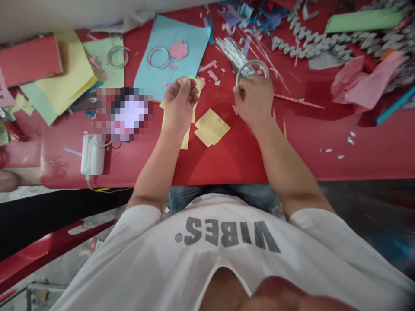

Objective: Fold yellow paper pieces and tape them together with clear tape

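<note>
My right hand (256, 101) grips a narrow roll of tape (248, 65), its ring rising above the fingers over the red table. Fingers curled and thumb pressed in, my left hand (181, 101) is closed above yellow paper pieces (184, 140); whatever it pinches, if anything, is too small to make out. Between both hands lies a square yellow paper (212, 127) with small cuts along its lower edge. A blue sheet (142, 73) behind my left hand bears another tape roll (158, 58) and a pink paper flower shape (179, 50).
At the left lie a red box (29, 60), yellow sheets (71, 65), a third tape roll (117, 57), a blurred-out phone-like object (129, 114) and a white power bank (93, 155). Silvery strips (233, 52), grey folded garlands (311, 47) and crumpled pink paper (369, 82) lie behind and right.
</note>
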### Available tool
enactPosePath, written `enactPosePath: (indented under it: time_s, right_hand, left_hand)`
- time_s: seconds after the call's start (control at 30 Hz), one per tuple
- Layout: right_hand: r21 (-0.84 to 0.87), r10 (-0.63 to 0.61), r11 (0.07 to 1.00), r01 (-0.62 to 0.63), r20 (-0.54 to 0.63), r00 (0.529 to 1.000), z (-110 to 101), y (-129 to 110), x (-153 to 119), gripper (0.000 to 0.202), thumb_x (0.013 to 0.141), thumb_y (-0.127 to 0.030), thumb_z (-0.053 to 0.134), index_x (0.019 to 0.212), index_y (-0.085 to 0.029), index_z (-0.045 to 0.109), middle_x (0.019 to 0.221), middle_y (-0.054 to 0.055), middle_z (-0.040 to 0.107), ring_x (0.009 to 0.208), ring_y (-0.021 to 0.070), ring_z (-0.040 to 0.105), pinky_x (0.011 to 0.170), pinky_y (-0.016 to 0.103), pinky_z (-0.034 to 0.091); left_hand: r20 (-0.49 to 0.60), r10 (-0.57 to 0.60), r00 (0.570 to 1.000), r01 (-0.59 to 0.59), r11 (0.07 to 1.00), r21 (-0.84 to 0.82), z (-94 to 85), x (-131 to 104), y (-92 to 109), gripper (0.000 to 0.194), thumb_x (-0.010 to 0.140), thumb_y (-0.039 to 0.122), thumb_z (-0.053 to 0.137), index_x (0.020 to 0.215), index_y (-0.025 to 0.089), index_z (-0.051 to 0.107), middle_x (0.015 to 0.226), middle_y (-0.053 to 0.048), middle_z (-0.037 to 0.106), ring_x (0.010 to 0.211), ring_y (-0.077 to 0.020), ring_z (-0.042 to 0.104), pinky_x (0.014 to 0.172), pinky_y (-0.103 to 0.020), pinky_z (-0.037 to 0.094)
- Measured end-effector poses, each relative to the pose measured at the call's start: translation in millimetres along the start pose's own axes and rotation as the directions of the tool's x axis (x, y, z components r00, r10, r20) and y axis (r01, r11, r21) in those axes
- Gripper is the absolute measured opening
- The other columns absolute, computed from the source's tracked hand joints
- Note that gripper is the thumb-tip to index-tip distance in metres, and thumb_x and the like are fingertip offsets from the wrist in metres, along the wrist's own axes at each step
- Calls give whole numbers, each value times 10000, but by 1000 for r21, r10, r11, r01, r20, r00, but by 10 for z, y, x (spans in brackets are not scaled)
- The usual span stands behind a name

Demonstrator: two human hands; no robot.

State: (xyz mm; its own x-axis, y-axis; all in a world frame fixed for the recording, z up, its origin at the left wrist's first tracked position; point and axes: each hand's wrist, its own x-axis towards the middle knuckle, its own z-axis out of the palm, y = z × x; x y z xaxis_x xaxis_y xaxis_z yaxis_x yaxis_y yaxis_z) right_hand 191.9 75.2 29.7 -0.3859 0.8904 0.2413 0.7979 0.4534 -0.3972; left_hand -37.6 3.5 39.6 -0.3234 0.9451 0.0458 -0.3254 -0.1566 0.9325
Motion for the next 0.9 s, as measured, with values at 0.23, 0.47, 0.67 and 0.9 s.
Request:
enactPosePath:
  time_s: [0.23, 0.47, 0.67, 0.9]
  right_hand:
    - [5, 16, 1000, -15, -180, 984, 9, -2, 3, 270, 1026, -416, 636, 1196, -213, 585, 1189, 114, 653, 1192, 341, 547, 1112, 607, 346]
    - [448, -169, 841, 304, -317, 933, 45, -319, -250, 307, 1079, -553, 464, 1123, -264, 559, 1136, 86, 630, 1114, 315, 650, 1018, 620, 506]
    - [465, -128, 821, 331, -416, 900, 165, -371, -293, 296, 1065, -563, 497, 1021, -273, 538, 1073, 60, 641, 1047, 291, 684, 956, 619, 559]
    - [496, -137, 762, 416, -505, 852, 219, -332, -263, 275, 1053, -530, 548, 1041, -256, 532, 1037, 32, 632, 980, 257, 694, 888, 566, 574]
  left_hand:
    - [40, 38, 999, -41, 996, 81, 160, -157, -163, 171, 985, 385, 679, 914, 230, 653, 953, -8, 704, 783, -102, 683, 772, -251, 570]
    - [204, 105, 973, -150, 965, 215, 200, -201, -327, 201, 981, 372, 571, 1131, 306, 688, 1251, 3, 739, 1117, -206, 719, 905, -360, 606]
    - [339, 159, 927, -242, 945, 219, 296, -320, -247, 353, 909, 267, 568, 1208, 356, 733, 1228, 16, 747, 1158, -223, 706, 929, -361, 589]
    - [367, 259, 893, -361, 901, 242, 309, -347, -173, 365, 918, 261, 575, 1217, 394, 739, 1292, 49, 722, 1206, -245, 676, 914, -384, 578]
